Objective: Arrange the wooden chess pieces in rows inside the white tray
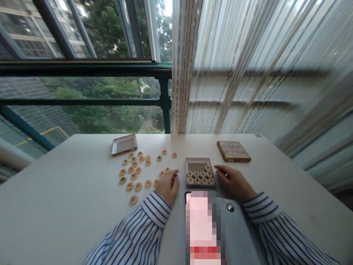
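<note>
My left hand (167,187) rests on the table left of an open box, its fingers loosely bent and apart, with no piece visible in them. Right beside it lie red-marked xiangqi pieces (161,174), some partly covered by the hand. The shallow open box (198,165) holds several round wooden pieces with dark characters (204,180), set in rows along its near side. To the right of the box, my right hand (234,181) lies with its index finger stretched toward the box wall and holds nothing visible.
More loose pieces (134,176), red and dark, are scattered over the left of the white table (82,213). An empty box tray (124,145) stands behind them. A closed flat box (234,151) lies at the back right. A phone, blurred out (202,224), is close in front of me.
</note>
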Demonstrator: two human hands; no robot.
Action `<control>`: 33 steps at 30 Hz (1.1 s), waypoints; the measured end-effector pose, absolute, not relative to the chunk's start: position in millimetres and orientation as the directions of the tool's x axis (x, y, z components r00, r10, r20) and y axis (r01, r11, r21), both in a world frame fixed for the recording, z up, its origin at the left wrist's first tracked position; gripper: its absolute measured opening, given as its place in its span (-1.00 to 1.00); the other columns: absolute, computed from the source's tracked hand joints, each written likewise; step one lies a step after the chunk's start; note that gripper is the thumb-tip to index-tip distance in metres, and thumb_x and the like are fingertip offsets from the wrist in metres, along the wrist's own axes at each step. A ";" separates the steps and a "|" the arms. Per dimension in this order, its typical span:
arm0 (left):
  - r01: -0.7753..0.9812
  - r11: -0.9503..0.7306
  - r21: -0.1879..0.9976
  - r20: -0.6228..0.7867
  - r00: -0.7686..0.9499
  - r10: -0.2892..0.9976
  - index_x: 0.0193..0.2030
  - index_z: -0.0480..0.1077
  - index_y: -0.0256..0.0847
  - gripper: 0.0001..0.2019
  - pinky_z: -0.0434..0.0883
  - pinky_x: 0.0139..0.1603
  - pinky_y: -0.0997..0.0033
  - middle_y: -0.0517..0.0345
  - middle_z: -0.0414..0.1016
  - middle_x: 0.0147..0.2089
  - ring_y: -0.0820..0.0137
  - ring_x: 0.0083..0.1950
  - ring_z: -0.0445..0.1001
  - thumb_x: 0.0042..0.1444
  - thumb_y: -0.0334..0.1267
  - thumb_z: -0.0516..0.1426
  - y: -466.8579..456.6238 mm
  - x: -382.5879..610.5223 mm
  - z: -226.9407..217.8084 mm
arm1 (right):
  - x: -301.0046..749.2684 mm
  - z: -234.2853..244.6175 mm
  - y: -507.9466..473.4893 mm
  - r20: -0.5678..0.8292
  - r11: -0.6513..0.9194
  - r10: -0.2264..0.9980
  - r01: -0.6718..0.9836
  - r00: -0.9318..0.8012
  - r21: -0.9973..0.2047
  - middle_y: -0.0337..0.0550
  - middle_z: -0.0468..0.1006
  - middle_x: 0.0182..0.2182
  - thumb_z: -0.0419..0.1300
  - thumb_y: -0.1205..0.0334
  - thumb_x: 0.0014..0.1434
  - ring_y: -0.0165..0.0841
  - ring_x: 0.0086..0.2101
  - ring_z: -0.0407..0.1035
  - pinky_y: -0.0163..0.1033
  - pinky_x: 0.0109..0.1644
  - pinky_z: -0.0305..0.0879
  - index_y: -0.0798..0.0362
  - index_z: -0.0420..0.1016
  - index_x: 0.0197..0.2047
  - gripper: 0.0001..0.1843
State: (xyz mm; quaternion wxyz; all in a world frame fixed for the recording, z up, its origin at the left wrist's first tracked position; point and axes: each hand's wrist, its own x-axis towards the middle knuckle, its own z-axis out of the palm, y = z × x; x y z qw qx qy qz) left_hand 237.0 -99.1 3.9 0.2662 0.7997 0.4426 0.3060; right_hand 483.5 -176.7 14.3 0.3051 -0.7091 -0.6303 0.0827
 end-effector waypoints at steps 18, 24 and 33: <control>0.465 -0.554 0.691 0.262 0.552 0.791 -0.06 0.33 -0.26 -0.72 0.37 -0.06 0.36 0.03 0.49 -0.14 0.38 -0.12 0.43 0.12 -0.34 -0.07 -116.1 241.3 -0.8 | 481.3 16.0 -176.8 0.183 -0.025 0.969 0.802 0.167 -0.597 -0.06 0.53 -0.20 0.00 0.16 0.13 -0.29 -0.24 0.41 -0.18 -0.14 0.34 0.12 0.42 -0.08 -0.65; 0.449 -0.578 0.682 0.293 0.557 0.777 -0.06 0.34 -0.27 -0.71 0.38 -0.08 0.33 0.03 0.50 -0.16 0.36 -0.13 0.44 0.10 -0.35 -0.05 -118.4 242.0 -1.6 | 484.4 12.5 -176.3 0.164 -0.013 0.977 0.798 0.139 -0.602 -0.08 0.53 -0.20 0.00 0.16 0.14 -0.31 -0.24 0.40 -0.20 -0.13 0.33 0.12 0.40 -0.06 -0.64; 0.444 -0.599 0.666 0.331 0.544 0.771 -0.09 0.36 -0.27 -0.72 0.40 -0.13 0.32 0.03 0.51 -0.20 0.35 -0.17 0.45 0.08 -0.38 -0.03 -117.5 242.1 -3.5 | 483.9 12.1 -176.0 0.182 0.003 0.974 0.797 0.134 -0.604 -0.09 0.53 -0.21 0.02 0.17 0.12 -0.31 -0.25 0.40 -0.22 -0.15 0.33 0.10 0.41 -0.06 -0.65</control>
